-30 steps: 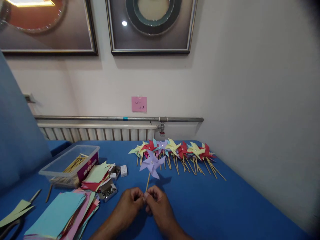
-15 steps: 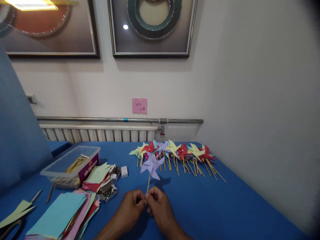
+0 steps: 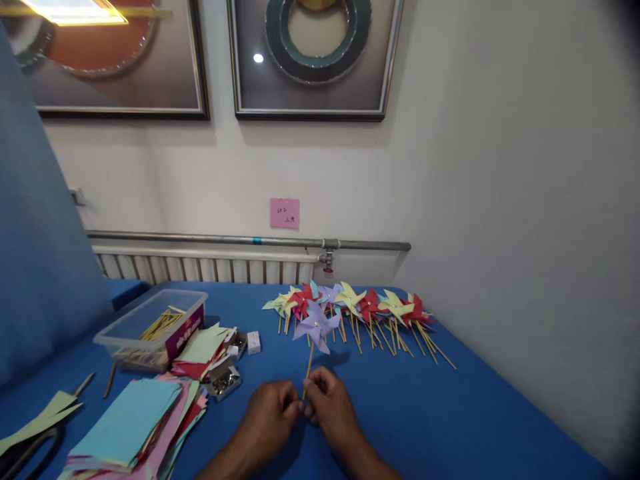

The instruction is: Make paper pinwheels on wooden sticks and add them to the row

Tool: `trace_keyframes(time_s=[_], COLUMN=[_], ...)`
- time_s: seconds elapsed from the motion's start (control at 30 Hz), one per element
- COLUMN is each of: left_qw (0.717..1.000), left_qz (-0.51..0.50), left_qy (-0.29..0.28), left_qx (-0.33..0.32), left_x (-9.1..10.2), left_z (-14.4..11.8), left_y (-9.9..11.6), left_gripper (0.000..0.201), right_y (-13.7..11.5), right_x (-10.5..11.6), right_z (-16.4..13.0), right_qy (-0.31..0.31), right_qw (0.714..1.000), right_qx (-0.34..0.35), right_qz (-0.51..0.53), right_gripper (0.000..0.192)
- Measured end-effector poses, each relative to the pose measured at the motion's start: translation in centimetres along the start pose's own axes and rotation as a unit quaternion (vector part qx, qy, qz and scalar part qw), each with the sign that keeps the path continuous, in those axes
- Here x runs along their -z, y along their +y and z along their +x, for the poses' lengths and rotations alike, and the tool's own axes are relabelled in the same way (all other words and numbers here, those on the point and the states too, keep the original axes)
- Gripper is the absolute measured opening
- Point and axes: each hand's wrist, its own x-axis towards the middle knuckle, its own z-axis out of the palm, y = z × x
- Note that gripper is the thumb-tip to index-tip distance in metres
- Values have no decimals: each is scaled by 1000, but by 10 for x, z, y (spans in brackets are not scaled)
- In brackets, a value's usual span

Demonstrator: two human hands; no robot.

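A lavender paper pinwheel (image 3: 317, 325) on a thin wooden stick stands nearly upright before me, leaning a little right, with a pin at its middle. My right hand (image 3: 333, 407) is closed, pinching the stick's lower part between thumb and fingers. Close beside it, my left hand (image 3: 275, 410) is curled, its thumb and fingertips closed at the bottom end of the stick. Behind the held one lies a row of finished pinwheels (image 3: 370, 305) in red, yellow, lavender and blue, their sticks pointing toward me.
On the left are a clear plastic box (image 3: 113, 337) of sticks, small open boxes of pins (image 3: 223, 381), a small white box (image 3: 253, 342) and stacked coloured paper (image 3: 127, 420). Scissors (image 3: 37, 453) lie under pale paper strips. Behind the blue table (image 3: 425, 427) run a radiator (image 3: 240, 270) and pipe.
The view has shifted slightly, so everything sits a little farther right. My left hand's fingertips have come slightly apart from my right hand, and more of the stick shows.
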Motion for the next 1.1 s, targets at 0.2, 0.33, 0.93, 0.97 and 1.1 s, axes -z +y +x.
trace_keyframes(time_s=[0.2, 0.33, 0.93, 0.97, 1.1], left_qw=[997, 993, 983, 982, 982], left_qz=[74, 113, 176, 180, 182], left_qy=[3, -6, -32, -34, -45], left_qx=[-9, -16, -39, -39, -37], left_x=[6, 11, 18, 18, 19], left_z=[-3, -5, -6, -6, -6], left_y=[3, 7, 5, 6, 8], left_gripper=[15, 14, 21, 21, 22], right_y=[-1, -15, -52, -51, -47], right_x=[23, 41, 62, 62, 60], right_z=[9, 28, 132, 132, 129], right_qy=[33, 68, 120, 120, 116], right_qw=[998, 968, 865, 863, 860], right_qx=[9, 21, -68, -72, -65], right_qz=[-61, -240, -482, -486, -492], right_gripper=[25, 24, 27, 28, 28])
